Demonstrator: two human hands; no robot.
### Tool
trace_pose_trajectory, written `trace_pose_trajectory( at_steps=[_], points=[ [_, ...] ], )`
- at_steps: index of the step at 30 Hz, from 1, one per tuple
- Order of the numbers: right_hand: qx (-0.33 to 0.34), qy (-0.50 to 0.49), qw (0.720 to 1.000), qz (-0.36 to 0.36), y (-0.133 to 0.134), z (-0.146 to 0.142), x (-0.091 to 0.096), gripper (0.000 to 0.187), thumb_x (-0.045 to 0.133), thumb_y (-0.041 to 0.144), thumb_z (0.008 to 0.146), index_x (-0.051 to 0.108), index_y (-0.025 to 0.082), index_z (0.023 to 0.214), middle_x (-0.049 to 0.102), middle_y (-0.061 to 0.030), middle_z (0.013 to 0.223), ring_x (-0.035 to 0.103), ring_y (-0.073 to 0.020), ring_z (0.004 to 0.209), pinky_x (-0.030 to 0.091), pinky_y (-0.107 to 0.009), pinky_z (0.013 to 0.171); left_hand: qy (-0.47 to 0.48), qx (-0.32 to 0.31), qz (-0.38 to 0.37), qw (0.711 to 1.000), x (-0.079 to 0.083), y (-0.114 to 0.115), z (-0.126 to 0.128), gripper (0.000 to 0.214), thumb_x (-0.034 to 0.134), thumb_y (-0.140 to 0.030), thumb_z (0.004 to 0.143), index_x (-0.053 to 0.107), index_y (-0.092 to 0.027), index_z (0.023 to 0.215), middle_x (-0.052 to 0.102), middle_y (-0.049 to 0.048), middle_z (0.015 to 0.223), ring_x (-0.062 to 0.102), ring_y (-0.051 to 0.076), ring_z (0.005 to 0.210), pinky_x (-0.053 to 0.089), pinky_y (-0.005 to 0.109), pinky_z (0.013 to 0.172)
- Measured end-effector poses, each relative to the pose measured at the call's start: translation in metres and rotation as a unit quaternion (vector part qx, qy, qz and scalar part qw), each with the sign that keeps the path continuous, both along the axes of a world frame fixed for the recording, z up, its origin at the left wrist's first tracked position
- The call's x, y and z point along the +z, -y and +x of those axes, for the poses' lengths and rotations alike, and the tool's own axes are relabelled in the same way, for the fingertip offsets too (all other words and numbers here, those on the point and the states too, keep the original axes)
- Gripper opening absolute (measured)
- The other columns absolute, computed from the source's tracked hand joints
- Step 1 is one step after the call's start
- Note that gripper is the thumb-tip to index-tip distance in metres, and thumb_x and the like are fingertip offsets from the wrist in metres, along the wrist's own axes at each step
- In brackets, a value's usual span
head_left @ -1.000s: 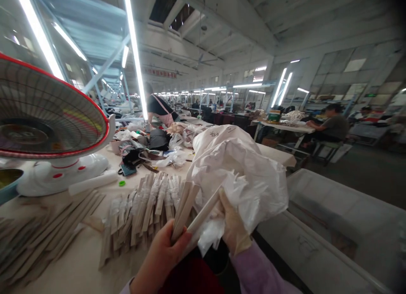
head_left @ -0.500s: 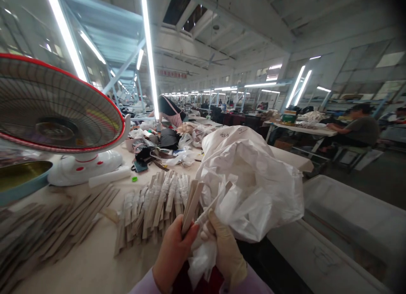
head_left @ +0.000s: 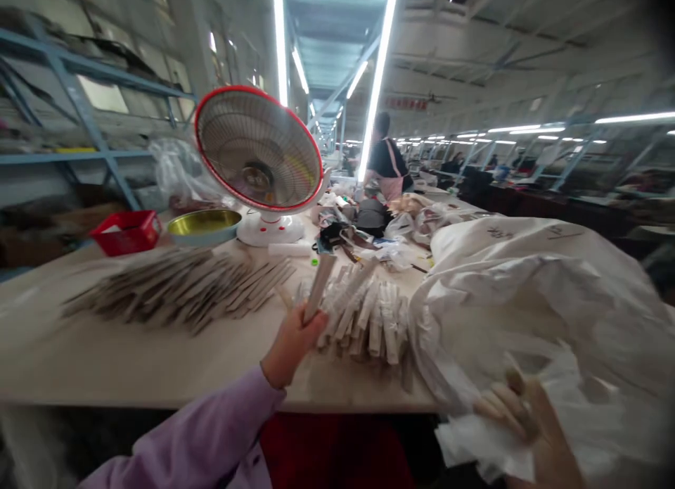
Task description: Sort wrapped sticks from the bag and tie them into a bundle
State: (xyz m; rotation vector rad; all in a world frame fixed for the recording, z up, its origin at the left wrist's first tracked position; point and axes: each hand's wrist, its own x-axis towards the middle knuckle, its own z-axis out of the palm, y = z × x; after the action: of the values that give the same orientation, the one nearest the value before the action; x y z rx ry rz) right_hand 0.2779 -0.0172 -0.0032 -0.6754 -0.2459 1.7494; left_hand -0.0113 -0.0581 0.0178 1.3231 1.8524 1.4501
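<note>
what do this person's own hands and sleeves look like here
The left hand is bare, with no glove, and a long, plain lavender sleeve reaches down to its wrist. The right hand seems to wear a thin beige glove, but blur hides the detail. No sleeve can be made out on that side.

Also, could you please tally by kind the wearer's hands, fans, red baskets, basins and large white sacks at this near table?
Wearer's left hand and right hand: 2
Fan: 1
Red basket: 1
Basin: 1
Large white sack: 1
Total: 6
</note>
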Motion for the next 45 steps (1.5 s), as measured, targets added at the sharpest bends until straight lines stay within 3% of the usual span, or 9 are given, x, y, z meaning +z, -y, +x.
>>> trace_pose_trajectory(
  at_steps=[4,9,17,20,24,30,35,39,45],
  points=[
    [0.068,0.003,0.998,-0.002,0.003,-0.005,-0.003,0.042,0.070,0.028,0.067,0.059,0.023,0.107,0.042,0.0080,0.056,0.043,-0.0049,0.047,0.046,-0.017,0.047,-0.003,0.114,0.004,0.993,-0.022,-0.033,-0.064,0.023,0.055,-0.035,0.071,0.055,-0.014,0.079,0.056,0.0008,0.072,0.051,0.014,0.070,0.041,0.025,0.067],
    [0.048,0.073,0.996,-0.035,0.006,-0.023,-0.011,0.049,0.074,0.029,0.061,0.061,0.024,0.109,0.057,0.0039,0.070,0.055,-0.0108,0.059,0.052,-0.024,0.056,0.034,0.108,-0.040,0.993,-0.048,-0.077,-0.068,0.015,0.058,-0.027,0.067,0.056,-0.013,0.073,0.058,0.0022,0.065,0.055,0.016,0.068,0.042,0.025,0.066],
    [0.054,0.091,0.994,-0.004,-0.002,-0.029,-0.006,0.025,0.074,0.027,0.065,0.065,0.021,0.087,0.057,0.0052,0.064,0.055,-0.0086,0.057,0.052,-0.022,0.060,-0.004,0.069,-0.065,0.995,-0.033,-0.056,-0.073,0.019,0.058,-0.034,0.066,0.058,-0.015,0.071,0.057,0.0016,0.062,0.053,0.018,0.068,0.040,0.026,0.066],
    [0.065,0.048,0.996,0.025,-0.006,-0.038,0.004,0.031,0.071,0.043,0.067,0.064,0.017,0.082,0.049,0.0061,0.056,0.048,-0.0064,0.050,0.048,-0.021,0.054,-0.048,0.020,-0.045,0.998,-0.009,-0.043,-0.050,0.028,0.058,-0.042,0.068,0.060,-0.016,0.077,0.059,0.0014,0.066,0.053,0.019,0.070,0.039,0.026,0.065],
    [0.062,0.005,0.997,0.050,-0.015,-0.043,0.014,0.049,0.062,0.062,0.066,0.063,0.013,0.074,0.036,0.0086,0.046,0.037,-0.0042,0.041,0.044,-0.021,0.049,-0.003,-0.204,-0.064,0.977,0.024,-0.032,0.022,0.031,0.060,-0.047,0.067,0.063,-0.017,0.076,0.057,0.0000,0.063,0.050,0.015,0.063,0.039,0.024,0.061],
    [0.089,0.050,0.992,0.068,-0.002,-0.050,0.016,0.025,0.074,0.037,0.063,0.064,0.017,0.073,0.048,0.0072,0.049,0.045,-0.0068,0.045,0.043,-0.021,0.050,0.099,-0.328,-0.051,0.938,0.036,-0.053,0.120,0.029,0.058,-0.041,0.070,0.060,-0.014,0.081,0.051,-0.0010,0.064,0.043,0.010,0.059,0.035,0.022,0.057],
    [0.095,0.135,0.984,0.066,0.007,-0.044,0.007,0.035,0.075,0.033,0.063,0.065,0.017,0.093,0.066,-0.0016,0.073,0.058,-0.0135,0.057,0.048,-0.027,0.058,0.135,-0.302,-0.070,0.941,0.036,-0.070,0.133,0.019,0.058,-0.032,0.066,0.049,-0.016,0.062,0.036,-0.0067,0.051,0.031,0.006,0.047,0.026,0.019,0.046],
    [0.141,0.146,0.977,0.066,0.010,-0.034,-0.002,0.035,0.069,0.031,0.070,0.064,0.012,0.100,0.068,-0.0067,0.079,0.061,-0.0164,0.061,0.049,-0.030,0.061,0.176,-0.289,-0.067,0.939,0.037,-0.071,0.130,0.021,0.056,-0.034,0.068,0.048,-0.016,0.062,0.037,-0.0069,0.050,0.029,0.004,0.042,0.021,0.019,0.042],
    [0.113,0.173,0.973,0.105,0.010,-0.022,-0.003,0.032,0.071,0.027,0.068,0.064,0.015,0.097,0.067,-0.0047,0.086,0.062,-0.0169,0.075,0.049,-0.029,0.072,0.187,-0.327,-0.079,0.923,0.045,-0.073,0.129,0.026,0.057,-0.038,0.071,0.047,-0.016,0.064,0.035,-0.0080,0.049,0.028,0.003,0.040,0.019,0.019,0.040]
  ],
)
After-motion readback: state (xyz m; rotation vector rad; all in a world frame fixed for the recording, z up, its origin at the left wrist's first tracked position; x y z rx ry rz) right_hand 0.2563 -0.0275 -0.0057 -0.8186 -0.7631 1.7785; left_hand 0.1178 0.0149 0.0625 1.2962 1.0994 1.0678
